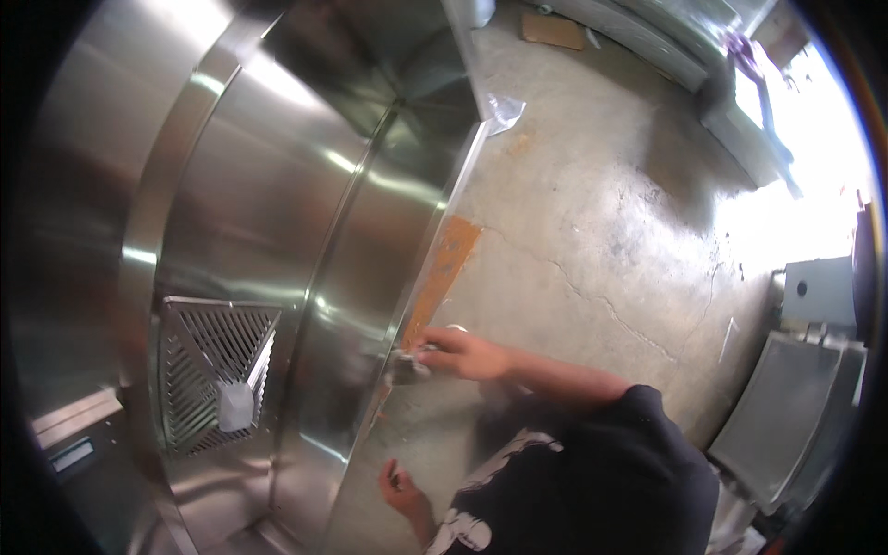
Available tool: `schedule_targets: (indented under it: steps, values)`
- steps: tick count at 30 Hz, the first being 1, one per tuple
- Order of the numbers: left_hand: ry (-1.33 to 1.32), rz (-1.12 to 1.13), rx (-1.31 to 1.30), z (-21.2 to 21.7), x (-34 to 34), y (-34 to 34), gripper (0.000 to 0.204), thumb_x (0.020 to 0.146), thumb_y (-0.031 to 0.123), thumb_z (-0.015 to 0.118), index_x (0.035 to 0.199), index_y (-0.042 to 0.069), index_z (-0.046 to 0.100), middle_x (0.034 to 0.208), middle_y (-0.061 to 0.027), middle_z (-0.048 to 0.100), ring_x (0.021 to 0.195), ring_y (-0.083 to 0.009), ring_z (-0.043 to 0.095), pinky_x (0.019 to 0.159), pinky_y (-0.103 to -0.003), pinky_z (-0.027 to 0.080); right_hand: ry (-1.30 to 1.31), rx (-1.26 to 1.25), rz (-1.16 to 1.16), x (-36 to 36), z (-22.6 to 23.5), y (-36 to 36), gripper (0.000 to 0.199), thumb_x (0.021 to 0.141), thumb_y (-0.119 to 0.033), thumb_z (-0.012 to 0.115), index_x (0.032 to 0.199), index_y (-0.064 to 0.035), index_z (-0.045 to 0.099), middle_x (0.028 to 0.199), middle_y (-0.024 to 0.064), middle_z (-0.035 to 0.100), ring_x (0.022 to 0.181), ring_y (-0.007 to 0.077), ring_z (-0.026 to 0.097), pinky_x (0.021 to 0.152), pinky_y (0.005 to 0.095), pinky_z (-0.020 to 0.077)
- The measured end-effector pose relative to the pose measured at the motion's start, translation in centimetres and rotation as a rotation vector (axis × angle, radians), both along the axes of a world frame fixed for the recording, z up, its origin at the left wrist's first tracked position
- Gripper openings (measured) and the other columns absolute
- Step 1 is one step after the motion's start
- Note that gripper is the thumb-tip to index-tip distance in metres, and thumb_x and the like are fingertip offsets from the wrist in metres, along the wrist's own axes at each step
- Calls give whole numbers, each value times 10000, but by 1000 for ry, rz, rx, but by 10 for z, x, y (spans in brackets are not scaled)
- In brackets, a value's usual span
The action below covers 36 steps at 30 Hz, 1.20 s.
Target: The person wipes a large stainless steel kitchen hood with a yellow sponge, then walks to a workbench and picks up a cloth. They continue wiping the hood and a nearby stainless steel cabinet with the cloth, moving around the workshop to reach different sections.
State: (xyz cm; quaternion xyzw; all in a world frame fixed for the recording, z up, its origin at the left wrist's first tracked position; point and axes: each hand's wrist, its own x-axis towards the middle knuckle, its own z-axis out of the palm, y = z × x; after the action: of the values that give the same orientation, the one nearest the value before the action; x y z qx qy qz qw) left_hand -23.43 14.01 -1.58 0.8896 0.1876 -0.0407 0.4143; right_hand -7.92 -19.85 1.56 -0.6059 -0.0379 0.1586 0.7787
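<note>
My right hand (460,353) reaches out to the edge of a large stainless steel cabinet or trough (361,268). Its fingers are closed on a crumpled grey-white cloth (407,367), partly blurred, which lies against the metal edge. Lower down, my left hand (403,490) hangs beside the same edge, apart from it. The fingers there are loosely curled with a gap between them, and I make out nothing held. Inside the steel shell sits a slatted metal vent (222,324) with a whitish block-shaped piece (236,407) on it.
A strip of orange-brown material (449,264) lies on the cracked concrete floor (592,231) along the steel edge. Clear plastic film (504,115) sticks out at the far corner. Flat cardboard (552,31) lies farther off. Grey metal equipment (782,407) stands at the right.
</note>
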Motion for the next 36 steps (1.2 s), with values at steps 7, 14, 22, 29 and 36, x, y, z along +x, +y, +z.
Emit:
schedule_targets:
  steps: [7,14,22,29,36]
  values:
    - [-11,-206,-227,-5,16,-78,322,1011,181,587,1215,-60,646,1151,-177,694,1069,-249,660,957,-366,508,531,-93,-592,-162,-21,-118,254,1049,-219,557,1196,-17,605,1032,50,647,939,141,598,824,324,516]
    - [161,-268,-370,-12,77,-240,386,1032,251,564,1260,-54,629,1183,-166,684,1117,-258,647,983,-359,500,262,-449,-786,-125,-66,-274,237,1001,-175,591,1121,29,598,981,192,696,945,267,677,867,380,522]
    - [324,-813,-268,-28,157,-498,409,1041,226,586,1396,27,552,1290,-144,660,1140,-223,659,997,-362,506,281,-146,-704,-13,-44,-502,185,1005,-156,567,1098,-3,615,883,79,649,829,152,593,767,328,510]
    - [405,-646,-160,19,227,-572,493,1023,320,620,1414,30,538,1317,-139,650,1188,-226,637,1000,-372,506,494,168,-595,123,-48,-600,201,1015,-185,561,1023,-12,663,879,50,652,779,140,619,678,303,518]
    - [430,-553,-1,9,335,-616,558,975,378,689,1401,41,565,1365,-182,617,1217,-266,626,1021,-379,506,385,272,-341,301,-41,-577,265,996,-188,563,1107,18,689,1015,73,672,923,170,626,840,329,512]
